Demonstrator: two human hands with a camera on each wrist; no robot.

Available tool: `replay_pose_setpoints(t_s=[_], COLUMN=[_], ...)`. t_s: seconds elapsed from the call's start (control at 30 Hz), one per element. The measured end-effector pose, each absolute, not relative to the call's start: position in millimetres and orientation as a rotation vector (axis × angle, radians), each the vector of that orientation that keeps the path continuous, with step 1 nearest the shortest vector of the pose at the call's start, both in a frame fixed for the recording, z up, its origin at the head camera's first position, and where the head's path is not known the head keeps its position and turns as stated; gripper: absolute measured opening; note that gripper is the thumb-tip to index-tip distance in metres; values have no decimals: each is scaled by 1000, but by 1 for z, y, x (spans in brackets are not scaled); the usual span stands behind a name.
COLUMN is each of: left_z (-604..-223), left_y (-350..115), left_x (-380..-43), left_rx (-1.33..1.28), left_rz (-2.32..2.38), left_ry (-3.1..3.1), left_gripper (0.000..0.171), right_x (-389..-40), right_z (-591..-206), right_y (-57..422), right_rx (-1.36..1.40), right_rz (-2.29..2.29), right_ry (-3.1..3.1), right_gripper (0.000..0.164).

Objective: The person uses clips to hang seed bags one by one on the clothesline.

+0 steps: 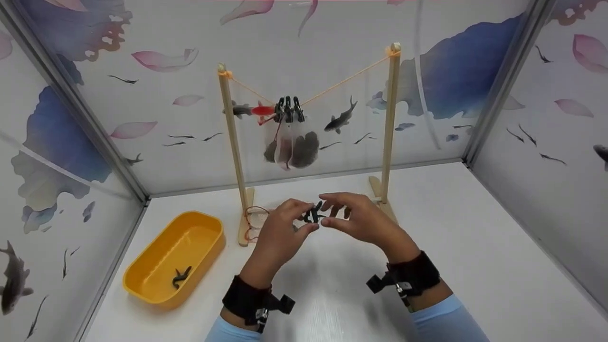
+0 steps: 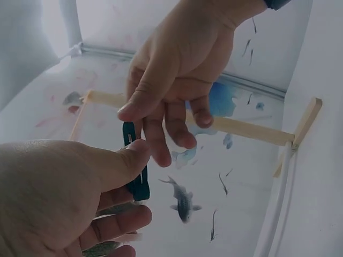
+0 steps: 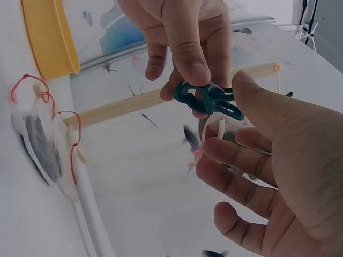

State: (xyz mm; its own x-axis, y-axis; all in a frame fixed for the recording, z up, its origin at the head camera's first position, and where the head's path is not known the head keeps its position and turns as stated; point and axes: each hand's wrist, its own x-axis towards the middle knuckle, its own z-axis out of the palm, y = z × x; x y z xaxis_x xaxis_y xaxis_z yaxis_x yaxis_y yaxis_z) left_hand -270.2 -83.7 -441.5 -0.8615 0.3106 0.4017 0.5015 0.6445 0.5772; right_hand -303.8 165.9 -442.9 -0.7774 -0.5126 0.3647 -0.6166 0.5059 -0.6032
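Between the thumb and fingers of my left hand [image 1: 282,232] is a dark green plastic clip [image 1: 313,214], seen side-on in the right wrist view as a clip with two handles [image 3: 209,100]. My right hand [image 1: 358,216] is at the clip's other side, thumb and fingers apart and loosely bent. Its thumb tip comes close to the handle ends in the right wrist view; whether it touches them I cannot tell. Behind the left hand, a flat pale piece with a grey patch and red cord [image 3: 43,144] lies on the table, mostly hidden in the head view.
A yellow tray [image 1: 209,259] at the left holds dark clip material [image 1: 181,276]. Two wooden posts [image 1: 232,142] carry an orange string [image 1: 351,83]. From its sagging middle, several black clips [image 1: 288,109] hang with pale, grey-patterned pieces [image 1: 304,149]. Printed walls enclose the white table [image 1: 465,247].
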Motion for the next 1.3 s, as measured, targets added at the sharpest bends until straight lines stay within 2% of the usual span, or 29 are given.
replay_pose_setpoints(t_s=[0.33, 0.67, 0.77, 1.03, 1.13, 1.3], left_z=[-448, -449, -451, -494, -508, -519], left_y=[-82, -84, -93, -151, -166, -167], left_x=[-271, -270, -277, -311, -315, -316], left_rx=[-787, -753, -623, 79, 202, 263], left_rz=[-1040, -998, -1038, -754, -600, -548], left_ry=[-2545, -2655, -2755, -2956, -3004, -3092], left_gripper=[44, 49, 49, 42, 44, 57], right_x=[-303, -303, -305, -312, -312, -312], right_z=[-442, -444, -447, -450, -453, -456], right_y=[161, 157, 157, 163, 165, 166], right_rx=[1080, 1085, 1050, 928, 879, 828], right_rz=[1176, 1181, 1161, 1140, 1112, 1075], right_ry=[-2499, -2471, -2431, -2398, -2426, -2452], right_gripper=[42, 33, 30, 16, 15, 15])
